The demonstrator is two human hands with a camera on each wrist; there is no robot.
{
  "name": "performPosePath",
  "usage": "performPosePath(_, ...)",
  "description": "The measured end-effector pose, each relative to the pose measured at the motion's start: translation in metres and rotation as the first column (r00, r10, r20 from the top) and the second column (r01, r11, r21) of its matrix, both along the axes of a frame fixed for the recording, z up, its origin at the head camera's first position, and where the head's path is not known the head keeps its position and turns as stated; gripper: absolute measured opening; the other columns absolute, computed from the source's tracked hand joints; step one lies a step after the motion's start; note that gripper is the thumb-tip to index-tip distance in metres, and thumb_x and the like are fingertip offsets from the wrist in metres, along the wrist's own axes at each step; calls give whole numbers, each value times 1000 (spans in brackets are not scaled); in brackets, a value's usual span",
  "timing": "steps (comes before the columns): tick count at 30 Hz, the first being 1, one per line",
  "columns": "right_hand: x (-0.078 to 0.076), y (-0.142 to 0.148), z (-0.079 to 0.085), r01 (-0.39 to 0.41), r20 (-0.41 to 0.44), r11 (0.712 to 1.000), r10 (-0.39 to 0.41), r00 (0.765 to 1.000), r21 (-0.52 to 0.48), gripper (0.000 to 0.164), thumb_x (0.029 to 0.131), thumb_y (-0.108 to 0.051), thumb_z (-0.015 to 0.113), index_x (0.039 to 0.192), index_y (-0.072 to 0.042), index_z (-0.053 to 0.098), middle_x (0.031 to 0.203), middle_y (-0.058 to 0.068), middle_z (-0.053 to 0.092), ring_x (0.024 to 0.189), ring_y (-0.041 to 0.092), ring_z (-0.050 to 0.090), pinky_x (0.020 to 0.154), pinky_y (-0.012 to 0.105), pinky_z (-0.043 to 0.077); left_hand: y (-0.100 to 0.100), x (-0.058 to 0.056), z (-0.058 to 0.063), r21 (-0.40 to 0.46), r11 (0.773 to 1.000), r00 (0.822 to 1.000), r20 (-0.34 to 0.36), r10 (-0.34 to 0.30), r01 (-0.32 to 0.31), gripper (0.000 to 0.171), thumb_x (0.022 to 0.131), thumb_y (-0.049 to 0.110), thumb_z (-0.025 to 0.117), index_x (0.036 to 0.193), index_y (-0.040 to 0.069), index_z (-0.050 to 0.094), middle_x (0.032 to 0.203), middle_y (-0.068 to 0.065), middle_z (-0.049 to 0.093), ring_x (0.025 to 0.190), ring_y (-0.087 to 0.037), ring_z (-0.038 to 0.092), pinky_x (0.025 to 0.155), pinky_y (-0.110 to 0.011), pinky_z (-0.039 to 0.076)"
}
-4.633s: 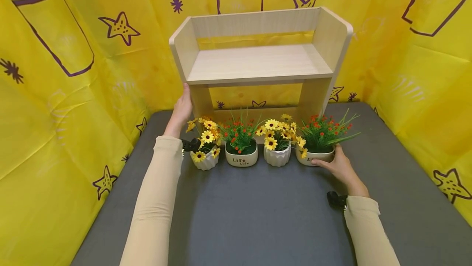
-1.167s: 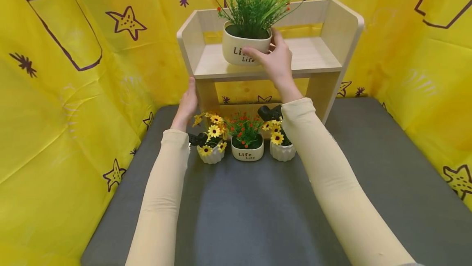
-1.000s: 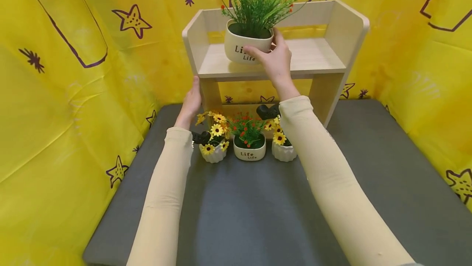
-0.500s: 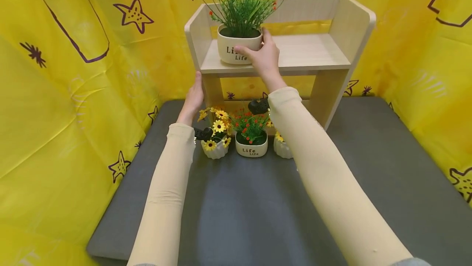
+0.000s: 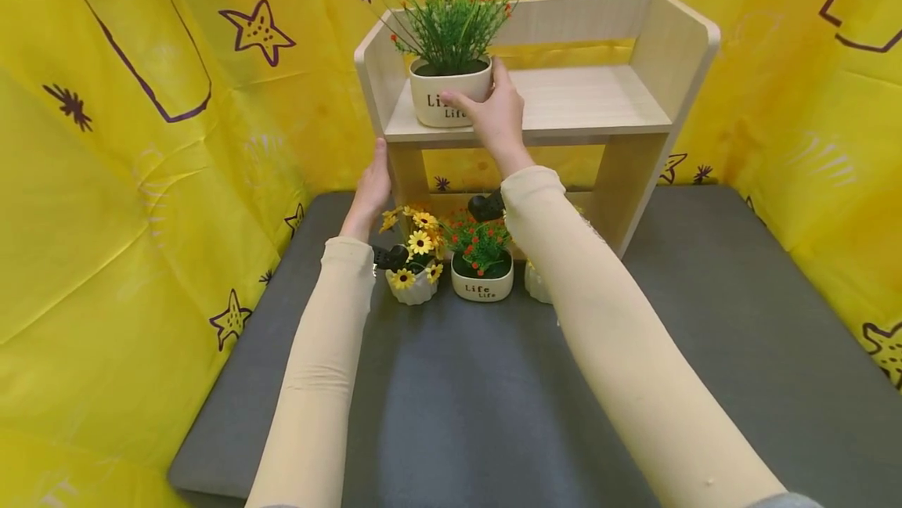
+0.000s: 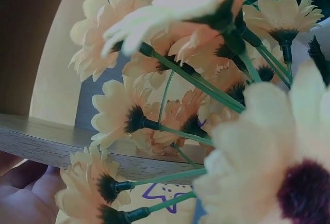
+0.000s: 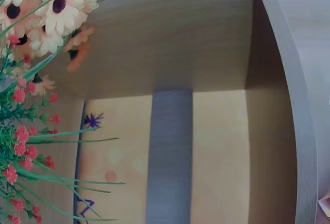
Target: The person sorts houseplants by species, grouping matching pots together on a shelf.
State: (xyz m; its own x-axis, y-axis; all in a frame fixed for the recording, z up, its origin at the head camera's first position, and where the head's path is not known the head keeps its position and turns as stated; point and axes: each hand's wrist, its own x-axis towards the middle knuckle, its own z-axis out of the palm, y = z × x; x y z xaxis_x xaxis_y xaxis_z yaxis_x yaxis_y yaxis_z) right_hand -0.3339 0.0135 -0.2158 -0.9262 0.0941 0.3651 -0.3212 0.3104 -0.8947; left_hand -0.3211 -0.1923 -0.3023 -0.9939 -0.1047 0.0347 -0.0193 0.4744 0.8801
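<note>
My right hand (image 5: 499, 113) grips the right side of a cream pot marked "Life" (image 5: 426, 110), thumb across its front. Red-flowered green grass fills this potted plant, which stands upright at the left end of the upper board of a pale wooden shelf (image 5: 585, 97). My left hand (image 5: 373, 183) lies against the outside of the shelf's left side panel; in the left wrist view its fingers (image 6: 31, 193) show beyond the panel's edge. The right wrist view looks into the shelf's lower opening, with the right hand out of sight.
Before the shelf on the grey table (image 5: 451, 390) stand a white pot of yellow flowers (image 5: 413, 289), another "Life" pot (image 5: 482, 286) with red flowers, and a white pot (image 5: 537, 285) partly hidden behind the right sleeve. A yellow patterned cloth (image 5: 176, 257) surrounds the table.
The right-hand "Life" plant has been lifted from the table's row to the upper board. In the last second it came down and slid left. My left hand stays at the shelf's side.
</note>
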Motion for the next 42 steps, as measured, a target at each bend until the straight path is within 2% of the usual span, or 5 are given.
performPosePath(9,1,-4,3,34,11,999,-35,999,30,94,73,-41,77,146,-13,25,137,2,44,118,12,43,94,16,33,1,3,0,20,1000,1000,8,5,-5,88,84,75,9,148,16,23,149,-12,24,134,-32,21,107,-48,15)
performPosePath(17,3,-7,6,10,52,997,-14,999,75,92,76,-41,74,147,-13,22,141,3,39,121,12,40,96,19,32,1,8,-1,44,999,1000,10,12,-12,88,85,74,8,149,15,20,150,-11,23,135,-31,20,108,-47,15)
performPosePath(23,5,-4,7,0,86,996,-8,996,86,99,77,-44,72,149,-13,11,148,2,29,128,11,32,100,16,26,4,7,2,46,999,1000,9,4,-5,88,85,74,9,149,14,21,149,-12,24,134,-32,21,107,-49,16)
performPosePath(29,6,3,3,-36,95,999,36,995,-5,108,75,-44,74,150,-13,3,152,2,16,134,10,21,103,16,20,6,7,3,45,999,1000,0,5,-5,86,87,72,10,148,14,22,149,-11,25,135,-31,21,107,-48,15)
performPosePath(42,19,21,-12,-66,-37,982,60,998,-179,90,78,-36,75,146,-14,22,149,-3,25,132,4,21,102,13,17,9,5,3,67,998,1000,11,-7,6,87,85,74,9,149,17,21,149,-12,25,134,-32,22,107,-49,15)
